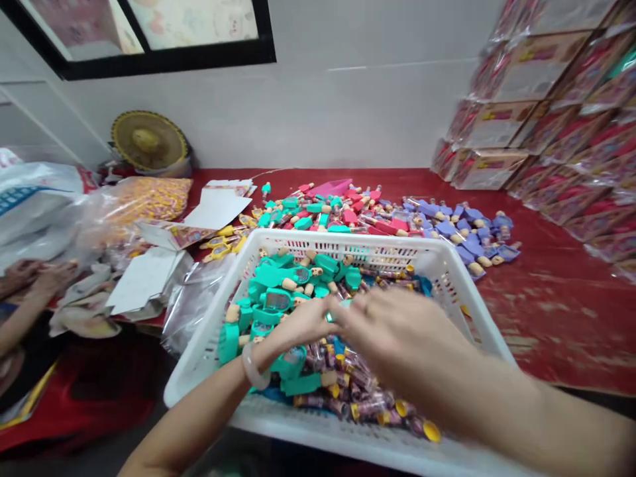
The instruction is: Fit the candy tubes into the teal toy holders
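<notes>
- Teal plastic pieces (pixel 275 301) with beige knobs lie heaped in the left and back part of the white perforated basket (pixel 348 241), directly below my view.
- My left grip (pixel 311 321) reaches in over them, a pale bracelet (pixel 254 368) round its wrist; my right grip (pixel 397 324), blurred, meets it at the fingertips above the basket.
- A small green spot shows between the fingers, but I cannot tell whether either grip is grasping a piece or has released it.
- Both hands and the right forearm block my sight of the basket's middle and part of its right side.
- Clear tubes (pixel 370 401) with purple-patterned contents and yellow ends fill the front of the basket.
- Behind the basket, on the red worktop (pixel 556 324), I see yellow pieces (pixel 218 248), pinkish-red pieces (pixel 350 215) and purple pieces (pixel 470 228), with more teal ones among them; the basket's back rim hides the near edge of that spread.
- To the left I have folded white cartons (pixel 146 281), a clear bag of yellow-and-pink items (pixel 161 195) and a round fan-like object (pixel 146 140) by the wall.
- Film-wrapped boxes (pixel 517 122) rise in stacks on my right.
- Another person's hands (pixel 47 278) are at the far left edge, well apart from mine.
</notes>
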The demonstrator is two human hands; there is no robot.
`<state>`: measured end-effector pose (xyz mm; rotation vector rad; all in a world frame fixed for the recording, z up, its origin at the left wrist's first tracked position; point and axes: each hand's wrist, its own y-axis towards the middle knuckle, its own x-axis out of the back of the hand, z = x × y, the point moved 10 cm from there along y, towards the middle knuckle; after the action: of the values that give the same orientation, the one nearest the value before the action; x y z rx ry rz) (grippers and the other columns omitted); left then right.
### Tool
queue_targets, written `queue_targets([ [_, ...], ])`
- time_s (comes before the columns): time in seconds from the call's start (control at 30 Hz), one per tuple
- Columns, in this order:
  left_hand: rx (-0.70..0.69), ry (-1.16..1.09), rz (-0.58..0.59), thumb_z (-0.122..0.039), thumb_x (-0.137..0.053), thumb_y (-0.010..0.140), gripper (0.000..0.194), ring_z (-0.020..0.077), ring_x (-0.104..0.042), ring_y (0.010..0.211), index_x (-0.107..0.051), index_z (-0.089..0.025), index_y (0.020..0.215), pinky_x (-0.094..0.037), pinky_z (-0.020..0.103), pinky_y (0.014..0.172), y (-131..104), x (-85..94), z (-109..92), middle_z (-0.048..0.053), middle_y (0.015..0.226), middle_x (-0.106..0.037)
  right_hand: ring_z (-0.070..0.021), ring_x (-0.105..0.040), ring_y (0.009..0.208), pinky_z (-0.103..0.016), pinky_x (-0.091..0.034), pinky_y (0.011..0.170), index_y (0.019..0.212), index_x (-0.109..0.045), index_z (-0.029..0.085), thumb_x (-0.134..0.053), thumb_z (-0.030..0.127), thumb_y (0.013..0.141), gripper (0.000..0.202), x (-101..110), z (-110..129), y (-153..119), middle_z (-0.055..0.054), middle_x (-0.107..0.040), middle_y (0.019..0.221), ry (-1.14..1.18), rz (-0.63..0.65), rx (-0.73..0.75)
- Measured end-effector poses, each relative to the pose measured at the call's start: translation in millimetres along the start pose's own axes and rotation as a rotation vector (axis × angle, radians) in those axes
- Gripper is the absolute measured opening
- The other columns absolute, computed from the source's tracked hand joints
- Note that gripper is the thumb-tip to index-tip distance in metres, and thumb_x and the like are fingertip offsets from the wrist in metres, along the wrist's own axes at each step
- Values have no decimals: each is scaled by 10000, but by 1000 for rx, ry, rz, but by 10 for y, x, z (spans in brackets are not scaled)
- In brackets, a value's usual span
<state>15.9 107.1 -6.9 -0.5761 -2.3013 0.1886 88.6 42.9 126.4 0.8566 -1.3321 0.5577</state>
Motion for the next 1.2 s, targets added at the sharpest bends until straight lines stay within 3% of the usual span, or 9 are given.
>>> queue_targets([
  [0.1,1,-97,150,-505,-673,697,397,144,-524,647,-654,-161,894,-365,222,565,-32,-71,-13,-20,728,-598,-284,-555,946,-398,-395,780,1225,-540,144,-512,90,723,505,-595,-745,-54,-159,-632,1057,-221,65,-142],
  [0.2,49,-92,253,-580,-633,709,474,141,-502,614,-638,-148,903,-360,222,538,-38,-129,75,-14,704,-558,-257,-571,893,-347,-393,742,1046,-603,115,-502,120,745,318,-1241,-1045,-173,-133,-644,944,-137,174,-217],
  [0.33,-91,234,150,-508,-603,775,407,186,-550,751,-630,-182,1017,-405,244,634,15,-100,17,27,863,-584,-198,-577,696,-279,-349,590,803,-627,153,-491,184,769,143,-1570,-1104,-338,-74,-637,747,66,317,-394],
  [0.5,-314,671,1,-127,-448,843,507,234,-564,918,-494,-346,1298,-418,305,742,11,-320,-161,70,970,-598,-143,-512,556,-234,-311,504,692,-616,178,-607,380,757,213,-1904,-940,-563,-5,-583,629,564,760,-370],
  [0.6,-191,427,60,-236,-517,842,525,188,-578,782,-425,-308,1354,-419,264,666,63,-394,-10,55,944,-609,-171,-559,679,-245,-338,568,805,-631,169,-566,221,773,89,-1855,-1135,-451,-38,-636,763,360,574,-363],
  [0.77,98,-166,422,-607,-464,835,576,104,-413,472,-575,-101,1088,-349,230,469,36,-634,214,2,648,-539,-241,-551,921,-323,-353,770,936,-637,133,-457,80,826,217,-1381,-1202,-240,-131,-639,941,-100,91,-314],
  [0.87,5,-20,296,-514,-536,825,428,135,-488,561,-625,-127,983,-379,234,520,78,-529,135,19,693,-569,-224,-571,839,-304,-348,702,942,-636,146,-459,85,817,225,-1354,-1215,-284,-116,-652,897,-66,170,-363],
  [1.03,-184,499,-48,-122,-499,779,554,226,-574,973,-492,-275,1311,-434,286,757,67,-377,-4,76,1103,-615,-158,-552,600,-241,-284,528,738,-631,183,-560,174,735,71,-1904,-1051,-593,-21,-634,670,385,757,-359],
  [1.2,71,-169,206,-445,-569,809,511,126,-516,590,-515,-188,1247,-394,236,541,67,-528,200,44,894,-642,-215,-578,813,-283,-330,654,914,-641,149,-506,111,774,198,-1533,-1282,-344,-88,-660,855,20,260,-391],
])
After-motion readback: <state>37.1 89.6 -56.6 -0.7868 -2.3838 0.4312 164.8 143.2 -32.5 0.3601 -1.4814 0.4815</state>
